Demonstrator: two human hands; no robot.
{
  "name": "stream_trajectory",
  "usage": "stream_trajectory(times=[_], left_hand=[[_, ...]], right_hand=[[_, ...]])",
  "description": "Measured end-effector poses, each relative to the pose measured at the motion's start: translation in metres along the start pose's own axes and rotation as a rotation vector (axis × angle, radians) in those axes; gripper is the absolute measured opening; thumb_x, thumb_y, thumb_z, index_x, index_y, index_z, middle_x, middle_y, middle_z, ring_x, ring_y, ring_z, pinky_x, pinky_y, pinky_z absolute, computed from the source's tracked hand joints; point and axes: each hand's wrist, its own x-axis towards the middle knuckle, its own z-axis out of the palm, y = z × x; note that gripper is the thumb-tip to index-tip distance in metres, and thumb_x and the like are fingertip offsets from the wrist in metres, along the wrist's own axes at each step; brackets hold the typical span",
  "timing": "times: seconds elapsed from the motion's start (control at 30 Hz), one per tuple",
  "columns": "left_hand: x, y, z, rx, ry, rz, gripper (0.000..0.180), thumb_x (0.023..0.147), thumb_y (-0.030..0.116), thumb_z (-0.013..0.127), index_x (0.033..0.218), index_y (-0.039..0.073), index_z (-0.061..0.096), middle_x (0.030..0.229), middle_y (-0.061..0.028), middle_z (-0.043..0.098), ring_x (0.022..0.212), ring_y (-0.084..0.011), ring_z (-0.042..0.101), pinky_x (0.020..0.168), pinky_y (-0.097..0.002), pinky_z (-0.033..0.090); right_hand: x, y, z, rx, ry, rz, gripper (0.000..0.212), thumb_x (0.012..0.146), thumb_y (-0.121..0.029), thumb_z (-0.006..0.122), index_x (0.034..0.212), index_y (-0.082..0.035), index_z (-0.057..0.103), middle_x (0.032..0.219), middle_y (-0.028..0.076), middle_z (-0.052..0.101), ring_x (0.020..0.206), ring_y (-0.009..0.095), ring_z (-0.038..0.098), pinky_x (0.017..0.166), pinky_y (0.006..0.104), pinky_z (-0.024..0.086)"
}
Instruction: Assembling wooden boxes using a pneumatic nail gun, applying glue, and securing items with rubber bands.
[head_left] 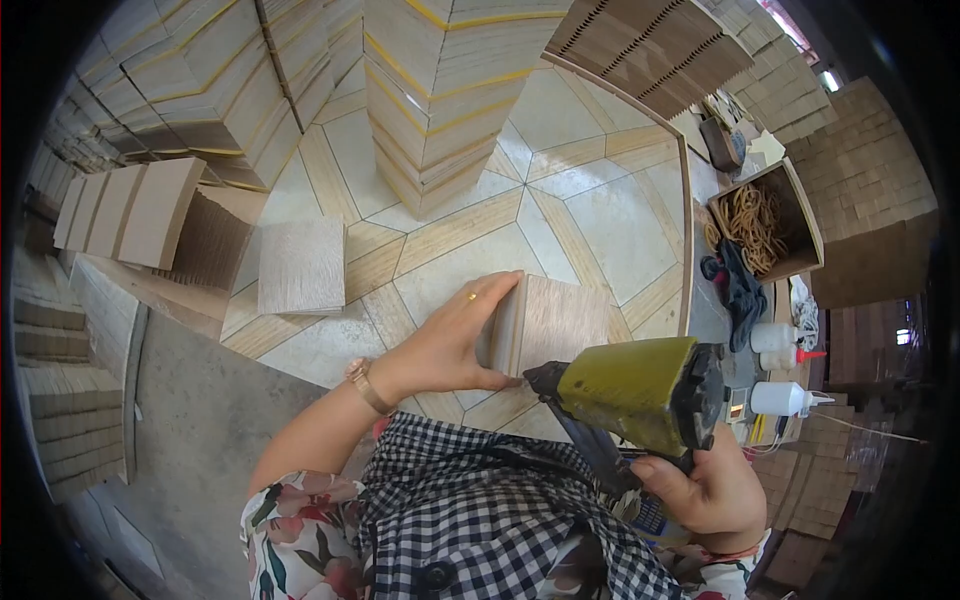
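"What do my hands have?"
"My left hand [435,345] spans the left side of a pale wooden piece [567,312], fingers at its far corner, thumb at its near one. My right hand [715,490] is wrapped around the handle of a green nail gun [630,393]."
"Where's the piece?"
"Near the near edge of the tile-patterned table [460,245], around its middle. A low stack of boards [300,263] lies apart, toward the left edge."
"Why that wide left grip?"
"I'd judge it braces both corners against slipping, since the gun's nose points in right beside the thumb. Rubber bands [752,225] and white bottles [778,399] sit beyond the right edge, probably for easy reach."
"What can't I make out?"
"The gun covers the piece's near right part. I can't tell if its nose touches wood. Most right fingers are hidden, and the tall stack [430,120] is cut off at the top."
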Motion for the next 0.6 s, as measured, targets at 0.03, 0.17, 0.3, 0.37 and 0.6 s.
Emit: stream_trajectory(times=[0.03,0.17,0.3,0.37,0.6], left_hand=[[0.001,0.0,0.0,0.001,0.004,0.006,0.102,0.059,0.029,0.082,0.137,-0.003,0.025,0.136,-0.0225,0.036,0.127,-0.0358,0.035,0.106,-0.0386,0.031],[0.001,-0.003,0.002,-0.006,0.022,0.017,0.101,0.059,0.028,0.081,0.137,-0.003,0.025,0.135,-0.0227,0.037,0.127,-0.0355,0.035,0.107,-0.0384,0.031],[0.0,-0.004,0.009,0.004,0.005,-0.022,0.106,0.057,0.027,0.084,0.14,0.001,0.022,0.137,-0.0208,0.034,0.129,-0.0326,0.034,0.108,-0.0367,0.029],[0.0,-0.005,0.011,0.027,0.021,0.006,0.109,0.058,0.033,0.084,0.141,0.0,0.021,0.138,-0.0213,0.034,0.129,-0.0332,0.034,0.108,-0.0367,0.029],[0.004,0.001,0.019,0.173,0.05,-0.065,0.106,0.06,0.036,0.081,0.139,-0.003,0.022,0.136,-0.0259,0.035,0.127,-0.0368,0.036,0.107,-0.0393,0.029]], right_hand=[[0.001,-0.005,-0.002,-0.141,-0.022,-0.046,0.048,0.084,-0.01,0.064,0.127,0.0,0.044,0.116,0.02,0.057,0.108,0.031,0.056,0.092,0.034,0.041],[0.003,-0.011,0.001,-0.223,0.016,-0.059,0.047,0.083,-0.011,0.065,0.124,-0.001,0.045,0.112,0.021,0.057,0.101,0.033,0.058,0.086,0.0339,0.045],[-0.02,0.02,-0.005,0.294,0.236,0.091,0.039,0.082,-0.005,0.064,0.116,0.004,0.047,0.084,0.01,0.061,0.057,0.016,0.056,0.052,0.0274,0.047],[-0.025,0.042,-0.016,0.435,0.365,-0.036,0.037,0.085,-0.015,0.063,0.111,0.005,0.047,0.091,0.013,0.061,0.054,0.019,0.057,0.048,0.028,0.046],[-0.001,0.196,-0.124,0.668,0.61,-0.021,0.03,0.09,-0.026,0.057,0.106,-0.001,0.048,0.093,0.014,0.063,0.048,0.017,0.055,0.04,0.0296,0.048]])
